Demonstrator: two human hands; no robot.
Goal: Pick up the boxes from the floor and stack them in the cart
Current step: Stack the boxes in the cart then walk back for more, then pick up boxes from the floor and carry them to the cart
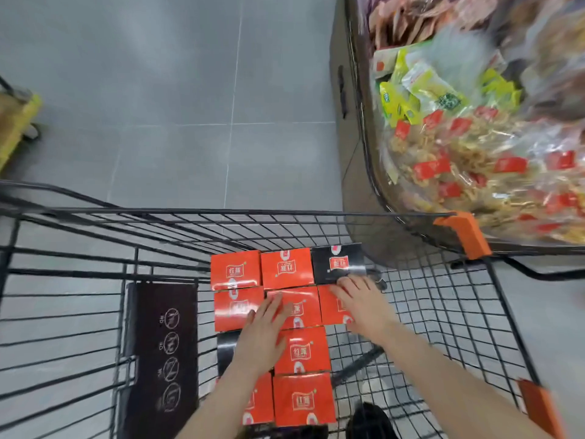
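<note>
Neither grip clamps anything: the left hand (264, 331) lies flat, fingers straight and together, on the middle red box (300, 307), and the right hand (361, 301) lies flat on the red box (332, 307) beside it. Both forearms reach forward into the wire cart (474, 312). Eight red boxes and two black ones lie flat, side by side on its floor.
</note>
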